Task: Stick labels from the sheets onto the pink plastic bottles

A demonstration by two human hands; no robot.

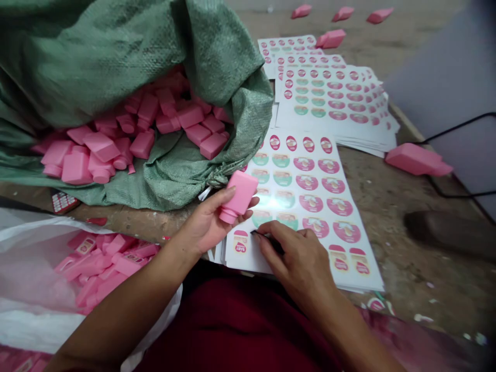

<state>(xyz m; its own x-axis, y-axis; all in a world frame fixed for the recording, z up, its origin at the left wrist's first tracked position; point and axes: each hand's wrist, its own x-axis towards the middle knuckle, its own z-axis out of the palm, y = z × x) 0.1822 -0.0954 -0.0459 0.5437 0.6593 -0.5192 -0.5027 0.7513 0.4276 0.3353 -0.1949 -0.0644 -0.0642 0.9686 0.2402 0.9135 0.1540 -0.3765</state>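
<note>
A small pink bottle (240, 194) lies in my left hand (217, 217), its neck toward me and its upper face bare of any label. My right hand (292, 253) is bent over the front sheet of stickers (287, 258), thumb and index finger pinched on a small dark object (277, 244) that is mostly hidden. Rows of round, green and pink oval stickers cover that sheet, with "BABY" labels (241, 242) along its near edge.
A green woven sack (127, 46) full of pink bottles (101, 146) fills the back left. Labelled bottles sit in a white bag (31, 289) at left. More sticker sheets (310, 119) and a loose bottle (416, 159) lie right of the sack, near a black metal frame (457, 195).
</note>
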